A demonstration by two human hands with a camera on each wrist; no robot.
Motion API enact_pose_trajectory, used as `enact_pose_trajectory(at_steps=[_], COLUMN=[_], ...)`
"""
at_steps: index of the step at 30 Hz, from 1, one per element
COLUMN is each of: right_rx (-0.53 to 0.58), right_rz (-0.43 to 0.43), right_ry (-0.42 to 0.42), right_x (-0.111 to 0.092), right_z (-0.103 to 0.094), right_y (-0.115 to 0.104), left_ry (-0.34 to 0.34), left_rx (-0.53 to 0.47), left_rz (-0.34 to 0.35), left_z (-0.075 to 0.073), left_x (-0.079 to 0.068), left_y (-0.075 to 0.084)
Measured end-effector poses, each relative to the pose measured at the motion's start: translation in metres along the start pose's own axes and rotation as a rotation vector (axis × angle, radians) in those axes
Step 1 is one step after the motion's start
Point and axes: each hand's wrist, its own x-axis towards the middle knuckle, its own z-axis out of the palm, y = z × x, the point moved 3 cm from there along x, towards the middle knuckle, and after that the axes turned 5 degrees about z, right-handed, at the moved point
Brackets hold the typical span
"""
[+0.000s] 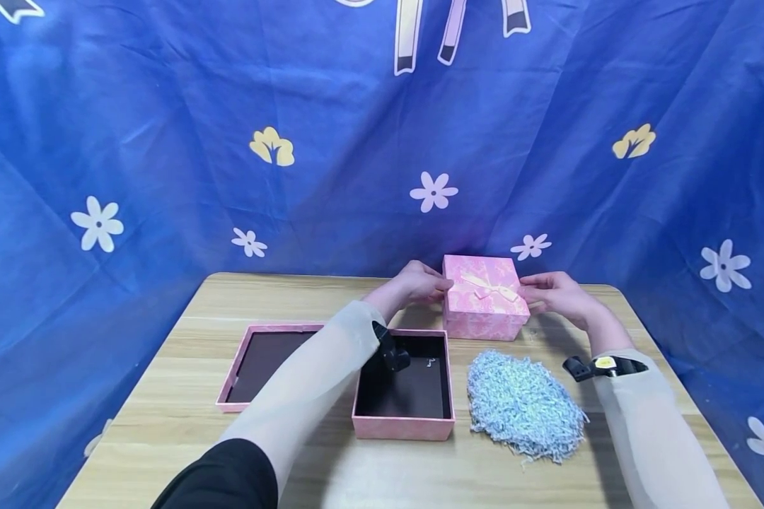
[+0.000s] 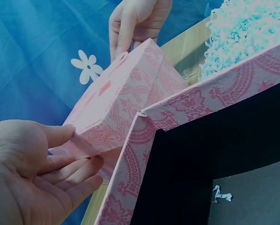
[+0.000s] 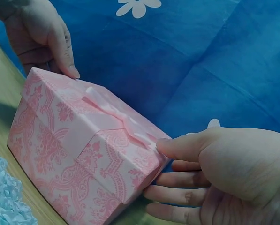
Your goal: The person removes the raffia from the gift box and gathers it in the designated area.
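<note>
Plainly, the closed box (image 1: 484,325) sat near the back edge of the table (image 1: 159,417), a ribbon bow (image 1: 489,288) on top, and I had it held from both sides. My left hand (image 1: 422,283) pinched one side, thumb on the edge of the fitted lid (image 1: 463,270) and fingers bent along the wall beneath; my right hand (image 1: 559,295) held the opposite side likewise, its thumb by a top corner and its fingers less bent. Each grip was narrow and shallow, at the fingertips. From where I sat, I could not tell whether the fingers pressed on the lid's wall alone or on the base as well.

I judged the step in hand to be taking hold of that box or setting it in place. As I read it, the next move called for even pressure from both sides to keep it level, with the fingers lower if base and lid were to travel together. Nearer the camera stood the open box (image 1: 402,428), a white scrap (image 1: 431,362) on its dark floor, with the loose lid (image 1: 267,364) to its left, inner side up, and a heap of blue shredded paper (image 1: 525,406) to its right. My left forearm (image 1: 312,382) passed over the open box, so I wanted it kept high.
</note>
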Motion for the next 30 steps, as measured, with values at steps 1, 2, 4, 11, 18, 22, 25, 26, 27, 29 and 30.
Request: enact_pose_trajectory(at_steps=[1, 2, 4, 11, 18, 22, 25, 26, 27, 29, 30], right_rx=[0.002, -0.002, 0.002, 0.068, 0.142, 0.177, 0.198, 0.208, 0.219, 0.253, 0.28], right_rz=[0.003, 0.003, 0.009, 0.022, 0.018, 0.0, -0.005, -0.008, -0.011, -0.024, -0.033], right_ry=[0.001, 0.001, 0.004, 0.027, 0.081, 0.102, 0.125, 0.129, 0.136, 0.14, 0.14], right_x=[0.001, 0.001, 0.002, -0.001, -0.004, -0.007, -0.01, -0.011, -0.012, -0.014, -0.015], right_z=[0.0, 0.0, 0.001, 0.007, 0.005, 0.002, 0.001, 0.0, 0.0, 0.0, -0.001], right_y=[0.001, 0.002, 0.003, 0.001, -0.003, -0.008, -0.014, -0.016, -0.018, -0.022, -0.024], left_ry=[0.0, -0.002, -0.004, -0.015, -0.013, -0.008, -0.018, -0.021, -0.025, -0.031, -0.031], left_rx=[-0.001, -0.007, -0.017, -0.059, -0.033, -0.012, -0.039, -0.051, -0.067, -0.09, -0.101], left_rz=[0.002, 0.004, 0.004, -0.001, 0.036, 0.062, 0.081, 0.086, 0.092, 0.103, 0.107], left_z=[0.0, 0.001, 0.001, 0.0, -0.003, -0.006, -0.009, -0.01, -0.011, -0.012, -0.013], left_x=[0.0, 0.001, 0.001, 0.001, -0.002, -0.004, -0.006, -0.006, -0.007, -0.008, -0.008], left_y=[0.0, 0.0, 0.0, 0.0, 0.005, 0.008, 0.011, 0.013, 0.014, 0.017, 0.019])
